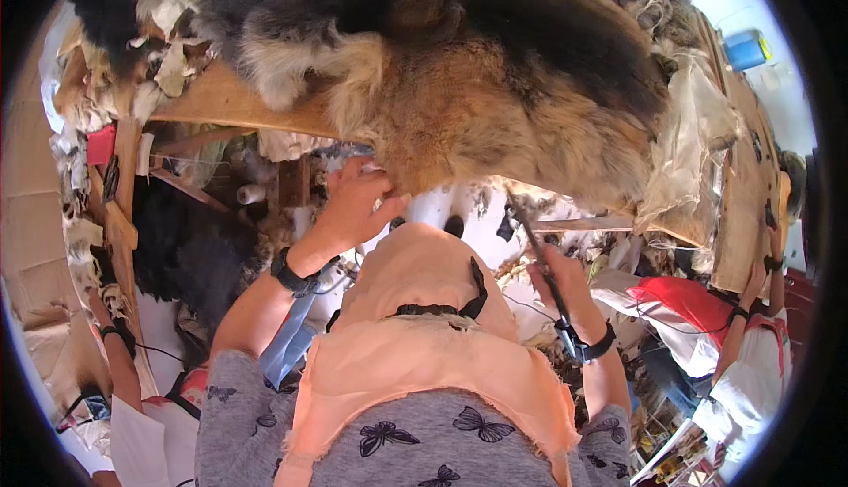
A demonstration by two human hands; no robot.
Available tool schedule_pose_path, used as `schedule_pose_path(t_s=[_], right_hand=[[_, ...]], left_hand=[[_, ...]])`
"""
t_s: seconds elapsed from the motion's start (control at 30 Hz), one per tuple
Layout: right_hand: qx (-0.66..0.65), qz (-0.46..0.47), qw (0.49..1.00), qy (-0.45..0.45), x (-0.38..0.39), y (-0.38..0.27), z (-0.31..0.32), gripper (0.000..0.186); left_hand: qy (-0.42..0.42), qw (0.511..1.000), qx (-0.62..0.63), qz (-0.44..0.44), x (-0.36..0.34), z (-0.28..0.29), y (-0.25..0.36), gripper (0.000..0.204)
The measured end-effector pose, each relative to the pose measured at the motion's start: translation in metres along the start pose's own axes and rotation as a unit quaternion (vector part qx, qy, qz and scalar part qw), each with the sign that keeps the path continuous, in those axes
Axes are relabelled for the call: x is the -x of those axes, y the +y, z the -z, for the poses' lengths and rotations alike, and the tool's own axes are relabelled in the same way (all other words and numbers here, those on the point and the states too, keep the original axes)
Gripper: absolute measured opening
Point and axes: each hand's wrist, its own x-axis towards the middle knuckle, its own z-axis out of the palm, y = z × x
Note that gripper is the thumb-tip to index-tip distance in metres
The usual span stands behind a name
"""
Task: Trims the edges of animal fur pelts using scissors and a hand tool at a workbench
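Note:
A large fur pelt [477,89], tan and black, lies spread over a wooden table edge [221,102] in front of me. My left hand [353,204] grips the pelt's lower edge from below. My right hand [558,279] holds a thin dark tool [530,235] that points up toward the pelt's underside. Both wrists wear dark bands. A peach cloth [424,328] covers my chest and lap.
More dark and pale fur pieces [159,10] pile at the back left. Another person in white with a red cloth [698,301] works at the right beside a wooden board [742,195]. A blue container [745,49] stands at the far right. Scraps litter the floor.

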Motion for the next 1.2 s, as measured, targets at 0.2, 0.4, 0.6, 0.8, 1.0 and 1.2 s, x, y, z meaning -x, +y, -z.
schedule_pose_path(t_s=[0.2, 0.4, 0.6, 0.8, 1.0, 1.2], right_hand=[[0.027, 0.036, 0.995, -0.085, -0.017, -0.007, -0.023, 0.03], [0.003, 0.081, 0.987, -0.139, -0.037, -0.022, -0.039, 0.036], [-0.048, 0.034, 0.985, -0.164, -0.052, -0.035, -0.055, 0.038], [-0.083, 0.054, 0.984, -0.149, -0.062, -0.038, -0.061, 0.044], [-0.128, 0.072, 0.981, -0.124, -0.066, -0.045, -0.067, 0.047], [-0.082, -0.013, 0.988, -0.132, -0.055, -0.052, -0.067, 0.04]], left_hand=[[-0.025, 0.997, 0.077, -0.011, 0.009, 0.012, 0.003, 0.025], [0.03, 0.966, 0.252, 0.052, 0.018, 0.008, -0.001, 0.023], [0.012, 0.961, 0.254, 0.114, 0.019, 0.004, 0.002, 0.021], [0.052, 0.961, 0.251, 0.105, 0.026, 0.0, 0.007, 0.023], [0.005, 0.964, 0.237, 0.122, 0.026, -0.003, 0.007, 0.028], [0.042, 0.983, 0.161, 0.078, 0.03, 0.003, 0.008, 0.021]])
